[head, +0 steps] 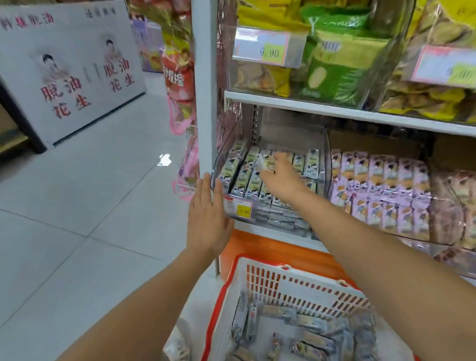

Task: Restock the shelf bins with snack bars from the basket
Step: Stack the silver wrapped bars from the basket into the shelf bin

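The right hand point(284, 179) pinches a snack bar point(267, 163) (long axis shelfward); left hand point(207, 216) flat.

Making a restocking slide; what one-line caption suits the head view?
Right hand reaches among green snack bars in the clear shelf bin, left hand open beside it, basket below.

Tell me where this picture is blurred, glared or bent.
Head view: motion blur smears the right hand and the snack bars in the basket; a bright glare patch sits on the floor tiles; the wide-angle lens bows the shelf edge.
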Available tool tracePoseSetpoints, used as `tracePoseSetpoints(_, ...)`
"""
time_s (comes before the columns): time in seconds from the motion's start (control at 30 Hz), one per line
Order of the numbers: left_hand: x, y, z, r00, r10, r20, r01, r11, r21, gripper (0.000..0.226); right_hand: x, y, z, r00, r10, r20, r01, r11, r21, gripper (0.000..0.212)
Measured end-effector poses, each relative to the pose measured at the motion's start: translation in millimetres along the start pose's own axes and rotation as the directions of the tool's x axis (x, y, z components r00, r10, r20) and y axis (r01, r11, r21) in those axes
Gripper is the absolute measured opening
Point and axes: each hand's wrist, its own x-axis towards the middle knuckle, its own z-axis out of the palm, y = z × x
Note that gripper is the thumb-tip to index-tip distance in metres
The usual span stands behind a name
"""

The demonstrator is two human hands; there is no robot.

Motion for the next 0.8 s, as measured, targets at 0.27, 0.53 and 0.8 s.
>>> tracePoseSetpoints(0.27,13.2,-10.7,20.5,0.998,0.022,0.066,-0.025,0.998,0.056,0.083,14.5,24.8,22.2,0.997,-0.064,0.050,0.063,0.998,0.009,0.083)
tracePoseSetpoints(0.53,13.2,-11.7,21.9,0.999,0.019,0.034,-0.020,1.000,0.007,0.085,3.6,31.5,11.5,0.980,-0.197,0.015,0.197,0.979,-0.050,0.073)
tracePoseSetpoints(0.8,14.0,-11.6,20.1,0.999,0.010,0.044,-0.011,1.000,0.009,0.084,17.6,21.9,13.6,0.987,-0.142,-0.070,0.112,0.938,-0.329,0.051)
